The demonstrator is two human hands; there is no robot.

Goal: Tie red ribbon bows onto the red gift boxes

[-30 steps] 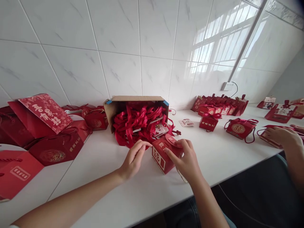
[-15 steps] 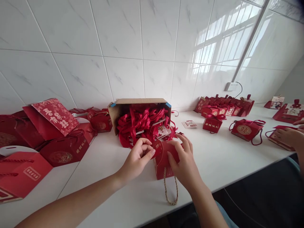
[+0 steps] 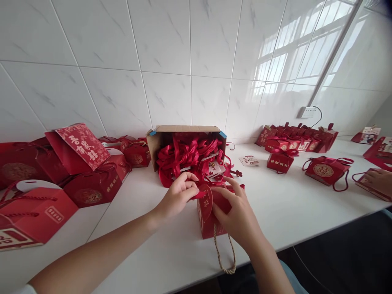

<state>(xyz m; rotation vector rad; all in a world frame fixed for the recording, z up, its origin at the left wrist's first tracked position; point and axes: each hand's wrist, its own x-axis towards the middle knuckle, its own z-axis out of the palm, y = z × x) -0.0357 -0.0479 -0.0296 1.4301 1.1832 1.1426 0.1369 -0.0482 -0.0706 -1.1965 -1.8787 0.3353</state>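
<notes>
Far left, red cardboard gift boxes are massed, seemingly assembled. By the fingers of the left hand, a narrow red tab is pinched at the small red cardboard box, set on the white surface before a ribbon-filled brown carton; its rounded red flap is not yet flat, so closing is judged unfinished. The box top is gripped by the right hand. Farther right, a ribbon-bowed red box is judged complete.

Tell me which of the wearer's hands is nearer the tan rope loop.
Right. The right hand is at the red box, just above the tan rope loop in the picture; the left hand is farther off, up and to the left.
</notes>
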